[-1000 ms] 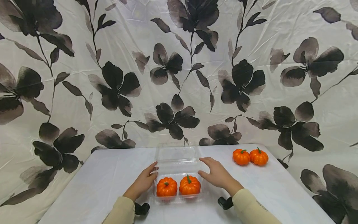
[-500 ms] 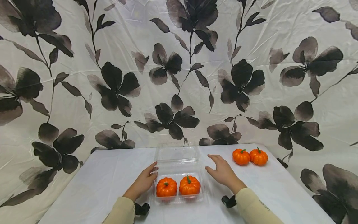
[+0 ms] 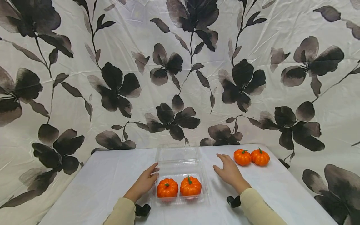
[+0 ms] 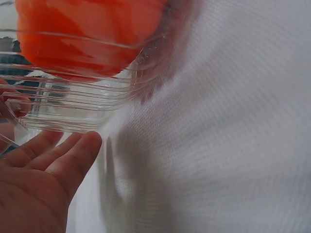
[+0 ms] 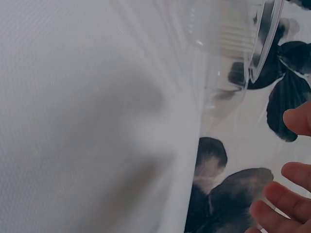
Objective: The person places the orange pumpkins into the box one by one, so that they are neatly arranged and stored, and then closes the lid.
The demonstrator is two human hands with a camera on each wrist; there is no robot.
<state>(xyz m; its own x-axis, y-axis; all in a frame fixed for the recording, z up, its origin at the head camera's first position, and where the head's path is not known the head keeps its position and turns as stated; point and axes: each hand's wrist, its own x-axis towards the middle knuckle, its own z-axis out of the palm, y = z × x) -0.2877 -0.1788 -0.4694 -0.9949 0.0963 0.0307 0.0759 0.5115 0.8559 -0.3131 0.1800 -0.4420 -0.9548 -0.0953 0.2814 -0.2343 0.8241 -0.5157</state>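
A clear plastic clamshell box (image 3: 180,167) lies open on the white table (image 3: 107,184), lid folded back. Two small orange pumpkins (image 3: 167,187) (image 3: 190,185) sit side by side in its front tray. My left hand (image 3: 146,180) rests with straight fingers against the box's left wall; the left wrist view shows the fingers (image 4: 58,155) beside the ribbed clear wall (image 4: 73,104) and an orange pumpkin (image 4: 87,34) inside. My right hand (image 3: 229,170) is open above the table, apart from the box, between it and two loose pumpkins (image 3: 242,157) (image 3: 260,157) at the back right.
A floral black-and-white cloth (image 3: 180,72) hangs behind the table and drapes its sides. The table's back edge is just behind the open lid (image 3: 177,154). Black wrist camera mounts (image 3: 142,209) (image 3: 234,201) show near the sleeves.
My right hand has left the box's right side and moved right and back toward the two loose pumpkins. The left hand has stayed at the box's left wall.
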